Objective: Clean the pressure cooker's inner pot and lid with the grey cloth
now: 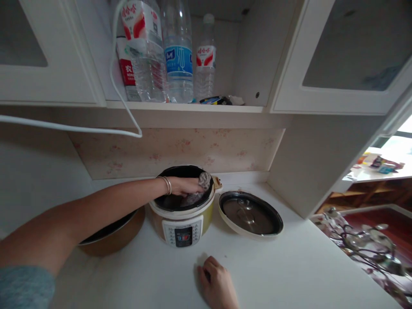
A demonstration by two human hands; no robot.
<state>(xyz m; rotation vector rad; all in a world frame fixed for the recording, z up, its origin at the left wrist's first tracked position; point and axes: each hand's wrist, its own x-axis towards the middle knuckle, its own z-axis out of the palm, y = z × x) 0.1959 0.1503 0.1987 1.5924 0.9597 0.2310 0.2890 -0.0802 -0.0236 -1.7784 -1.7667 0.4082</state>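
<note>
My left hand (186,186) reaches into the open electric cooker (189,214), its fingers closed on a crumpled grey-brown cloth (204,180). That cloth presses against the upper right of the dark interior, and more of it lies below the hand. The cooker is cream and yellowish-green with a control panel (183,236) on its front. Loosely curled on the white counter in front of it, my right hand (215,277) holds nothing I can see. The cooker's lid (251,213) lies to the right with its inner side up.
A brown inner pot (112,240) stands left of the cooker, partly behind my forearm. Above, an open cabinet shelf (193,107) holds several plastic bottles (178,60). A white cable (71,127) hangs across the upper left. A side panel (322,159) bounds the counter at right.
</note>
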